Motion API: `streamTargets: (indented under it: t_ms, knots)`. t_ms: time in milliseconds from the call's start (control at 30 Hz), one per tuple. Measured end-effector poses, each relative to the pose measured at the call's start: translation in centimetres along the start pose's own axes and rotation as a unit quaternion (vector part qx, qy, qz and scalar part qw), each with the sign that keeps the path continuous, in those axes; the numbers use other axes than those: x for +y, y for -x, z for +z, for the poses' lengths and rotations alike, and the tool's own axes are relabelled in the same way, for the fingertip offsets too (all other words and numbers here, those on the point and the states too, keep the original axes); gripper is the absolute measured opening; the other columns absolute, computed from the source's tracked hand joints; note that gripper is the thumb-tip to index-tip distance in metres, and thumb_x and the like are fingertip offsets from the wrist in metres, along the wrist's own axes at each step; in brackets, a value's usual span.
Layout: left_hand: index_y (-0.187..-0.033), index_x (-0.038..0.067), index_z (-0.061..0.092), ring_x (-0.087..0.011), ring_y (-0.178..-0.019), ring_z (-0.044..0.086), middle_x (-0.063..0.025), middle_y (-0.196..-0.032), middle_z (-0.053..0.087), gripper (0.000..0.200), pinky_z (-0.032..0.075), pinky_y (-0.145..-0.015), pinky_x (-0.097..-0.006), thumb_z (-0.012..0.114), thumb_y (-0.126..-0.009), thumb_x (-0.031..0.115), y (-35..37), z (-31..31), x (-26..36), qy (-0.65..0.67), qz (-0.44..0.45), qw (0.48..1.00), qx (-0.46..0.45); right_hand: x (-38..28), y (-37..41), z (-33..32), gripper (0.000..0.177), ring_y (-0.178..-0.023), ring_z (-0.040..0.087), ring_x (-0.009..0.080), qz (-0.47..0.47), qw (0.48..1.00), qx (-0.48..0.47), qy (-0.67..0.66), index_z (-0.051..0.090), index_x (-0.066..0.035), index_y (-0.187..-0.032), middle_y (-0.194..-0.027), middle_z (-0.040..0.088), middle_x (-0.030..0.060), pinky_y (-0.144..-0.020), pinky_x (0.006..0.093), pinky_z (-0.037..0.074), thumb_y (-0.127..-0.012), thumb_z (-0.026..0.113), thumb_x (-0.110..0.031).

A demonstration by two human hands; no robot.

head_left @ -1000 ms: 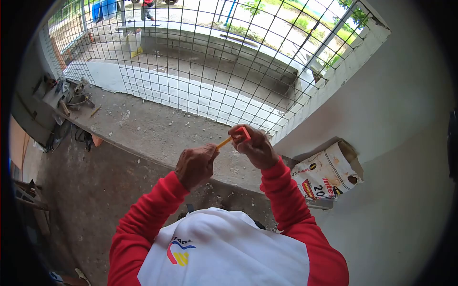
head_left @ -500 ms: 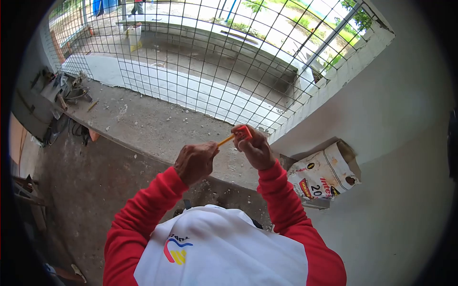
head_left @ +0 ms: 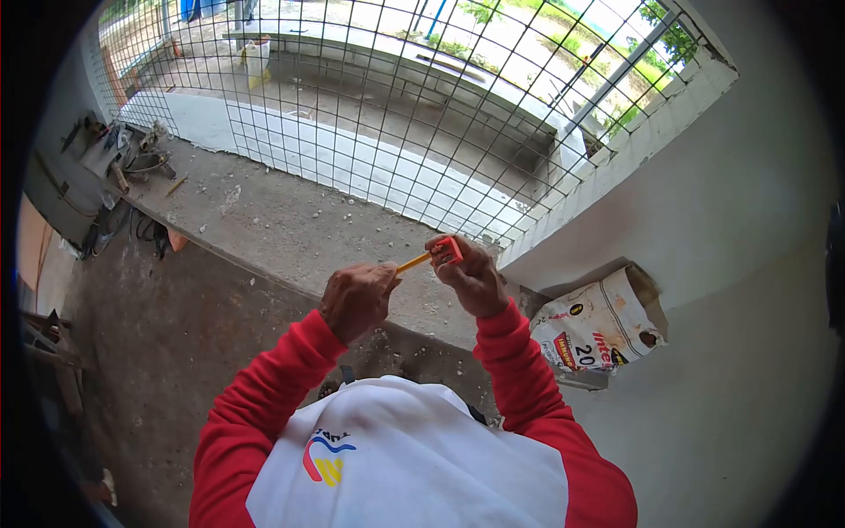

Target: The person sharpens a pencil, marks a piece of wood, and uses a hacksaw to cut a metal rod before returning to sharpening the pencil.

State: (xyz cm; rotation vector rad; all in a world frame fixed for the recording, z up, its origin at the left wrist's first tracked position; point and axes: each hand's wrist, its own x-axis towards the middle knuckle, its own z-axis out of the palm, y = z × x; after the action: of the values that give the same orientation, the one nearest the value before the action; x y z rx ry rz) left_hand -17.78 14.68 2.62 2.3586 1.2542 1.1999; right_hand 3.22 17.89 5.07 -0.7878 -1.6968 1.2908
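Note:
My left hand [head_left: 356,297] is closed around one end of a thin yellow pencil [head_left: 415,262]. The pencil's other end meets a small red pencil sharpener [head_left: 451,250], pinched between the thumb and fingers of my right hand [head_left: 476,280]. Where the pencil enters the sharpener is partly covered by my right fingers. Both hands are held up in front of my chest, over the front part of a grey concrete ledge [head_left: 290,227].
A wire mesh [head_left: 352,132] closes the opening behind the ledge. At right, a torn printed bag [head_left: 598,326] leans against the wall. Tools and a bowl [head_left: 148,165] crowd the ledge's left end, near a yellow stick [head_left: 177,186]. Grit is scattered over the ledge.
The red sharpener has turned slightly in my right hand, and my left hand has shifted a little left and turned. The camera view has moved slightly.

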Motion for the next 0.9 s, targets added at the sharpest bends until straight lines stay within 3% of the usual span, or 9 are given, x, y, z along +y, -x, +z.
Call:
streamTargets:
  t_ms: [133, 167, 233, 267, 367, 500, 567, 633, 900]
  knots:
    - [-0.085, -0.001, 0.063, -0.0335, -0.062, 0.061, -0.0174, -0.07, 0.062, 0.013, 0.049, -0.055, -0.0384, 0.064, -0.084, 0.012, 1.5, 0.3, -0.3, 0.052, -0.065, 0.996, 0.041, 0.1, -0.3, -0.6, 0.027, -0.065, 0.046, 0.0042, 0.005, 0.981, 0.137, -0.137, 0.057, 0.001, -0.11, -0.076, 0.052, -0.004, -0.067, 0.0242, 0.043, -0.091, 0.056, -0.018]
    - [-0.084, -0.001, 0.063, -0.0334, -0.061, 0.061, -0.017, -0.07, 0.062, 0.012, 0.049, -0.055, -0.0385, 0.063, -0.084, 0.011, 1.9, 0.4, -0.4, 0.078, -0.09, 0.991, 0.054, 0.5, -0.4, -1.7, 0.026, -0.062, 0.045, 0.003, -0.028, 0.966, 0.128, -0.222, 0.057, 0.002, -0.112, -0.074, 0.052, -0.0043, -0.066, 0.0255, 0.045, -0.092, 0.055, -0.016]
    - [-0.085, -0.001, 0.063, -0.032, -0.061, 0.062, -0.0166, -0.069, 0.062, 0.012, 0.048, -0.054, -0.0363, 0.062, -0.085, 0.011, 2.5, 0.3, -0.5, 0.109, -0.117, 0.986, 0.037, 0.4, -0.2, -5.0, 0.025, -0.061, 0.047, 0.0061, 0.028, 0.983, 0.035, -0.176, 0.059, 0.0, -0.109, -0.07, 0.051, -0.0026, -0.066, 0.0266, 0.046, -0.089, 0.059, -0.016]
    - [-0.086, -0.001, 0.063, -0.0313, -0.06, 0.062, -0.0163, -0.068, 0.062, 0.011, 0.048, -0.054, -0.0353, 0.062, -0.085, 0.01, 2.7, 0.2, -0.5, 0.125, -0.13, 0.983, 0.03, 0.6, -0.3, -6.2, 0.023, -0.065, 0.052, 0.0112, 0.075, 0.966, -0.046, 0.242, 0.062, -0.003, -0.105, -0.07, 0.052, -0.0003, -0.067, 0.0274, 0.047, -0.085, 0.064, -0.015]
    - [-0.091, 0.0, 0.064, -0.0259, -0.058, 0.062, -0.0142, -0.066, 0.061, 0.013, 0.047, -0.053, -0.0324, 0.059, -0.088, 0.011, 2.7, -0.3, -0.3, 0.166, -0.164, 0.972, -0.02, 0.6, 1.1, -5.1, 0.022, -0.075, 0.056, 0.015, 0.051, 0.817, -0.043, 0.573, 0.064, -0.005, -0.1, -0.077, 0.055, 0.0043, -0.07, 0.0267, 0.047, -0.08, 0.067, -0.012]
    - [-0.09, 0.0, 0.063, -0.0125, -0.053, 0.053, -0.004, -0.061, 0.054, 0.019, 0.042, -0.05, -0.0281, 0.052, -0.094, 0.015, 3.0, 0.1, 0.1, 0.336, -0.247, 0.905, -0.088, -1.0, 1.9, -1.8, 0.033, -0.09, 0.058, 0.0171, 0.028, 0.989, 0.012, 0.144, 0.06, -0.002, -0.107, -0.097, 0.057, 0.0097, -0.076, 0.0285, 0.048, -0.077, 0.07, -0.007]
    - [-0.091, 0.0, 0.062, -0.0068, -0.054, 0.046, 0.0014, -0.062, 0.05, 0.022, 0.039, -0.049, -0.0255, 0.049, -0.097, 0.018, 3.2, 0.1, 0.0, 0.466, -0.271, 0.829, -0.148, -0.4, 2.3, -0.5, 0.04, -0.091, 0.059, 0.017, 0.035, 0.999, 0.02, -0.02, 0.053, -0.001, -0.116, -0.101, 0.058, 0.0071, -0.079, 0.0296, 0.049, -0.081, 0.07, -0.011]
    - [-0.093, 0.0, 0.059, -0.0042, -0.052, 0.038, 0.0049, -0.061, 0.042, 0.023, 0.033, -0.047, -0.0221, 0.045, -0.098, 0.017, 3.1, 0.1, 0.3, 0.469, -0.262, 0.827, -0.164, 1.0, 2.5, 0.3, 0.042, -0.091, 0.059, 0.0159, 0.035, 0.981, 0.029, -0.191, 0.051, 0.0, -0.118, -0.102, 0.058, 0.006, -0.08, 0.0294, 0.048, -0.084, 0.07, -0.015]
    - [-0.09, 0.001, 0.058, -0.0015, -0.047, 0.029, 0.008, -0.057, 0.035, 0.026, 0.027, -0.043, -0.0201, 0.043, -0.1, 0.021, 2.6, -1.7, 1.0, 0.56, -0.327, 0.726, -0.228, 2.1, 3.0, -0.1, 0.041, -0.091, 0.059, 0.0135, 0.006, 0.98, -0.033, -0.198, 0.05, -0.001, -0.119, -0.101, 0.06, 0.0066, -0.082, 0.0291, 0.048, -0.086, 0.068, -0.018]
